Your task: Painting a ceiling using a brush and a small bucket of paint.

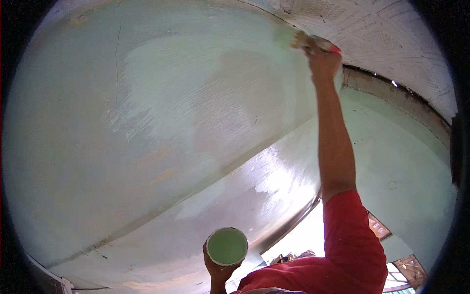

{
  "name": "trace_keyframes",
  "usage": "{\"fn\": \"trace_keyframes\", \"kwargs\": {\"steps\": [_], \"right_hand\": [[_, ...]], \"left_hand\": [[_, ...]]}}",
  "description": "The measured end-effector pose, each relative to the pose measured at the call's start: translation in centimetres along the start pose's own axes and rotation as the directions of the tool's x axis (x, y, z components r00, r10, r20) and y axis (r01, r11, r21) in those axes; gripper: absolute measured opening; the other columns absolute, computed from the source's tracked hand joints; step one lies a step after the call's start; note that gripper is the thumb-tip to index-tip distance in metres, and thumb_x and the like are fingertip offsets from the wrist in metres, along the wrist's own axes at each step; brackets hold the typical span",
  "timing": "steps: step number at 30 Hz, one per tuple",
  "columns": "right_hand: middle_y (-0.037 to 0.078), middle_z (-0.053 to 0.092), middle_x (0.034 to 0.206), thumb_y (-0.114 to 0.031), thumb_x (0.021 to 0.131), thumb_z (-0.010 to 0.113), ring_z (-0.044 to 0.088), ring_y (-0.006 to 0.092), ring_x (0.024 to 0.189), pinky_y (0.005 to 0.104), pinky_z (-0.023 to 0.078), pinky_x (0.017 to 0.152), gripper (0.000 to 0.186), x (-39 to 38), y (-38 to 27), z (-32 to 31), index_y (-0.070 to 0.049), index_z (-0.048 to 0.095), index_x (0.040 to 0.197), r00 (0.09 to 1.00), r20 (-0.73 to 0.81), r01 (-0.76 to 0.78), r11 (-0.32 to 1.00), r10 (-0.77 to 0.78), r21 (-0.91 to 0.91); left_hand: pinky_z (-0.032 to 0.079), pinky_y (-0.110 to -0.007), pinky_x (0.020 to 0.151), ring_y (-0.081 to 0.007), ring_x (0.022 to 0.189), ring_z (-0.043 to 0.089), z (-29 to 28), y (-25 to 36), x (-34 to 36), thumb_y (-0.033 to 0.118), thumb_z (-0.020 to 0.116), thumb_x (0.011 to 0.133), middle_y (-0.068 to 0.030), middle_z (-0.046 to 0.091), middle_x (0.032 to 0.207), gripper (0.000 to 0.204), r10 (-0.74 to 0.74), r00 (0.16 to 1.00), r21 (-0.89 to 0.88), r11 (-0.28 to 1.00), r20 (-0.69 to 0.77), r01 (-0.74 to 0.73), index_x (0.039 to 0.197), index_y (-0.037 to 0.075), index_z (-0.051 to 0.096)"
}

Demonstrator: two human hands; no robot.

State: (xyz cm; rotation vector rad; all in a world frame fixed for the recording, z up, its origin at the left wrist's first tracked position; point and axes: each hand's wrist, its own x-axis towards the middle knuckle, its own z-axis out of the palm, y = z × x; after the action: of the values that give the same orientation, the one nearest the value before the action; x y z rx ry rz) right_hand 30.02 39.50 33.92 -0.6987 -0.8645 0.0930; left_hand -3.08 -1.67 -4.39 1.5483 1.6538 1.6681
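My right hand [323, 61] grips a paintbrush [303, 40] with a red-tipped handle, its bristles at the pale green wall [205, 88] just below the ceiling edge, where a greener patch shows around them. At the lower middle, my left hand [218, 267] is wrapped round a round paint container [226, 246] holding light green paint. My right arm stretches upward in a red sleeve. The wall has uneven, streaky lighter and greyer patches.
A white patterned ceiling [387, 34] runs along the top right, with a dark gap at its edge. Another green wall [401, 147] is on the right. A bright opening [301, 230] with window panels [409, 272] sits low behind my body. A long crease crosses the wall diagonally.
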Motion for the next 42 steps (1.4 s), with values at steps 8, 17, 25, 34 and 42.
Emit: {"fn": "trace_keyframes", "kwargs": {"steps": [8,17,25,34,42], "right_hand": [[0.015,0.073,0.095,-0.041,0.089,0.061,0.069,0.0375,0.087,0.0472,0.054,0.078,0.03,-2.1,-4.0,-0.6,-0.02,0.074,0.105,0.976,0.104,0.216,0.761,-0.193,-0.612],[0.012,0.071,0.084,-0.014,0.077,0.064,0.068,0.0322,0.077,0.0456,0.051,0.066,0.015,-13.0,-22.4,10.8,-0.019,0.074,0.087,0.636,0.21,0.74,0.664,-0.742,0.106],[0.012,0.07,0.082,-0.034,0.076,0.083,0.066,0.027,0.076,0.0411,0.052,0.071,0.036,-9.3,-16.3,13.2,-0.003,0.066,0.079,0.949,0.273,-0.019,0.832,-0.16,0.554],[0.016,0.072,0.085,-0.031,0.078,0.081,0.069,0.0267,0.075,0.0393,0.053,0.068,0.035,0.7,2.0,-3.2,0.002,0.07,0.083,0.988,-0.127,-0.126,0.916,0.083,-0.381],[0.011,0.073,0.095,-0.029,0.087,0.06,0.069,0.0377,0.087,0.0487,0.055,0.077,0.02,-6.9,-11.2,5.7,-0.022,0.074,0.1,0.902,0.202,0.425,0.703,-0.382,-0.569]], "left_hand": [[0.052,-0.041,0.095,-0.0281,0.111,0.062,-0.4,0.2,-0.4,0.028,0.1,0.048,-0.0138,0.062,0.122,0.105,-0.064,0.996,-0.12,0.991,-0.065,0.056,0.134,0.004,0.043],[0.052,-0.042,0.095,-0.0283,0.111,0.062,1.4,0.2,1.8,0.026,0.1,0.049,-0.0142,0.062,0.122,0.103,0.013,0.998,-0.033,0.999,0.069,-0.011,0.133,0.003,0.044],[0.05,-0.041,0.098,-0.0279,0.116,0.06,2.9,0.0,2.0,0.026,0.099,0.05,-0.0145,0.059,0.127,0.108,0.082,0.992,-0.159,0.985,0.098,-0.066,0.138,0.003,0.041],[0.05,-0.041,0.098,-0.028,0.114,0.06,-0.7,-0.8,0.5,0.025,0.099,0.049,-0.0137,0.06,0.125,0.106,-0.074,0.996,-0.054,0.996,0.048,0.077,0.135,0.004,0.042],[0.05,-0.042,0.099,-0.0281,0.114,0.061,-0.1,-0.1,-0.2,0.026,0.099,0.049,-0.0136,0.06,0.125,0.105,-0.05,0.999,0.008,0.999,0.008,0.05,0.135,0.004,0.043]]}}
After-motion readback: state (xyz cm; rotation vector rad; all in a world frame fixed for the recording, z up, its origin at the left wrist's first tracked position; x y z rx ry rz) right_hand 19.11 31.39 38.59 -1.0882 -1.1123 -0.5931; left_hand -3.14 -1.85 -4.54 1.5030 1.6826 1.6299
